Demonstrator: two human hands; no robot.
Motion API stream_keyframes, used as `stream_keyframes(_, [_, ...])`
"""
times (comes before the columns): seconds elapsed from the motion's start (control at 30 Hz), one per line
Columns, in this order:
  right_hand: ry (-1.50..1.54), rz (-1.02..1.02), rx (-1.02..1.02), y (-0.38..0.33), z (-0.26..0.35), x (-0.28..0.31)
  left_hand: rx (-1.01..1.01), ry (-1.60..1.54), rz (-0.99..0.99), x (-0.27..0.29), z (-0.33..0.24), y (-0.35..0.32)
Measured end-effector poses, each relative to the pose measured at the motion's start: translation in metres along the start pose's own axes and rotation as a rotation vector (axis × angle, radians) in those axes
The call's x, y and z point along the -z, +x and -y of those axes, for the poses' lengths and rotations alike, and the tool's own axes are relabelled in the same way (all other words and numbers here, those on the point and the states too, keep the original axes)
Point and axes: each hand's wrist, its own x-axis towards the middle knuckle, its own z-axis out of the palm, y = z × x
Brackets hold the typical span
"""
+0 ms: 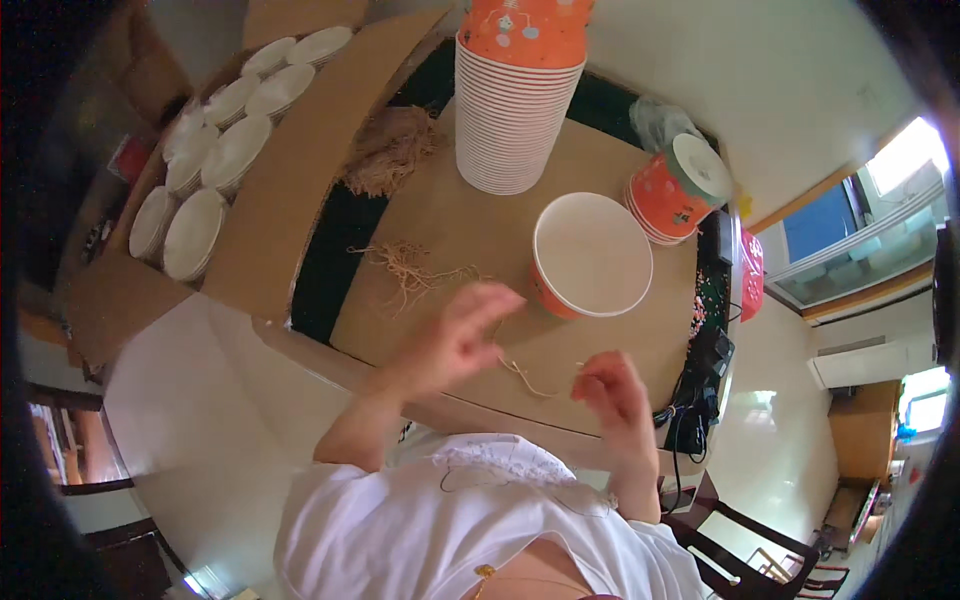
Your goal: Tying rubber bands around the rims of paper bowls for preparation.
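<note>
My left hand [462,335] is over the near part of the cardboard sheet [440,220], slightly blurred, thumb and fingers apart. A short pale string [522,378] lies just beside it. To the right, my right hand [612,393] is curled with its fingertips together; what they hold, if anything, is too small to make out. Beyond both hands stands a large paper tub [592,255], white inside and orange outside, its mouth facing up. Loose tan strings [405,272] lie in a tangle left of it.
A tall stack of nested paper tubs [515,120] rises at the back. More orange tubs [672,200] lie at the back right, near a plastic bag [660,122]. An open carton [290,190] of white tubs stands left. Black cables [690,405] crowd the table's right corner.
</note>
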Motion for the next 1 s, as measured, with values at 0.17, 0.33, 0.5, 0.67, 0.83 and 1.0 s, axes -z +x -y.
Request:
stream_keyframes(0.17, [-0.088,0.054,0.023,-0.001,0.013,-0.007,-0.163,-0.291,0.061,-0.053,0.001,0.007])
stream_keyframes(0.33, [-0.158,-0.044,-0.034,-0.009,0.009,0.017,0.006,-0.306,-0.004,-0.041,-0.003,0.005])
stream_keyframes(0.5, [-0.249,-0.031,-0.099,-0.007,0.006,0.026,-0.018,-0.183,-0.045,-0.042,-0.011,0.012])
stream_keyframes(0.67, [-0.362,0.019,-0.018,-0.004,0.005,0.04,-0.088,-0.09,-0.117,-0.047,-0.026,0.019])
stream_keyframes(0.83, [0.009,0.079,0.067,0.006,-0.006,0.003,-0.173,-0.022,-0.047,-0.069,-0.035,0.031])
stream_keyframes(1.0, [0.053,-0.049,-0.045,0.004,-0.02,0.012,-0.124,-0.002,-0.069,-0.071,-0.025,0.032])
